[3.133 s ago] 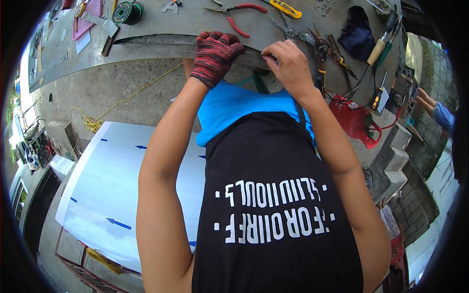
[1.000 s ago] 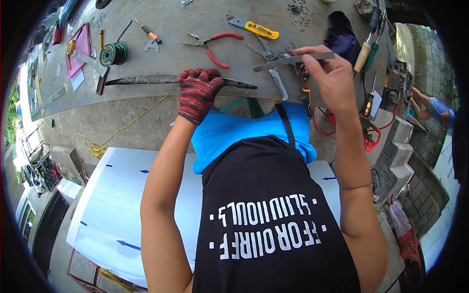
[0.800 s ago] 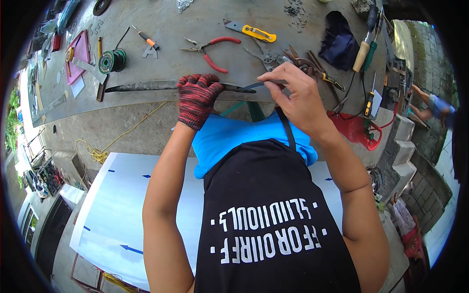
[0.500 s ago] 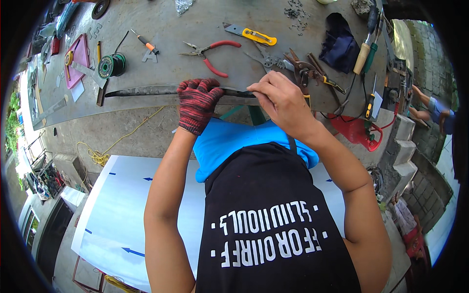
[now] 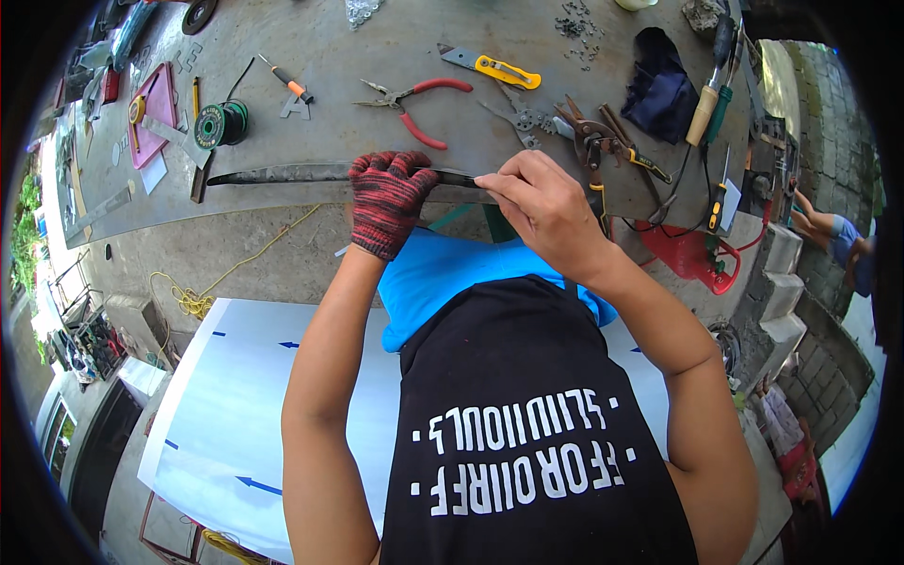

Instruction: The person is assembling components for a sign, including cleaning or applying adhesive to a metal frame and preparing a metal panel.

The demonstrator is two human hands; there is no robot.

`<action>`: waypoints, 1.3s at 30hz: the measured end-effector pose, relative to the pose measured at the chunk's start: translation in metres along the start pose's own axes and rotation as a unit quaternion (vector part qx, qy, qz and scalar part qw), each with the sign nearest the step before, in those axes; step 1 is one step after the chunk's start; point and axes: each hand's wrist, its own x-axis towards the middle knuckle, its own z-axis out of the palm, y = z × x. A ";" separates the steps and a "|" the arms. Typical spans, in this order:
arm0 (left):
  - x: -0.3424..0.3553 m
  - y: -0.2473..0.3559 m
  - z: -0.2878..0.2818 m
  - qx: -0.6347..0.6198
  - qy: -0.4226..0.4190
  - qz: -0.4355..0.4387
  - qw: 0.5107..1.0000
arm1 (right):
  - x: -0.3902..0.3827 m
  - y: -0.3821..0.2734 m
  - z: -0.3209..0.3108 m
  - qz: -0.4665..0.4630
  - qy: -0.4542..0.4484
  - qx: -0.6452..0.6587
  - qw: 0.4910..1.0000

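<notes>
A long, dark, flat strip (image 5: 282, 173) lies along the near edge of the metal worktable (image 5: 311, 113), its narrow tip pointing left. My left hand (image 5: 388, 202), in a red and black knit glove, is closed over the strip's right part, with its fingers wrapped on top. Bare, my right hand (image 5: 537, 193) pinches the strip's right end between thumb and fingertips. Whether it also holds something small there is hidden. Beyond my hands lie red-handled pliers (image 5: 414, 104) and a yellow utility knife (image 5: 494, 68). Rusty tin snips (image 5: 593, 141) rest just past my right hand.
At left are a green wire spool (image 5: 221, 124), a pink tray (image 5: 151, 113) and a small screwdriver (image 5: 285, 79). Dark cloth (image 5: 656, 85) and wooden-handled tools (image 5: 702, 113) lie at right, with trailing cords. A red chair (image 5: 697, 259) stands below. Another person's arm (image 5: 817, 221) shows far right.
The view has shifted slightly, so the table's things appear a little farther right. My right fingertips sit slightly closer to my gloved hand; both hands stay on the strip.
</notes>
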 end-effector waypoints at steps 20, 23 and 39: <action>0.001 0.002 -0.004 -0.001 0.003 0.006 1.000 | -0.012 0.005 0.002 -0.016 0.008 -0.019 1.000; 0.002 0.002 -0.003 0.000 0.008 0.012 1.000 | -0.012 0.006 0.002 -0.019 0.008 -0.014 1.000; 0.001 0.000 -0.002 0.000 0.009 0.017 1.000 | -0.011 0.010 -0.004 0.004 -0.014 0.009 1.000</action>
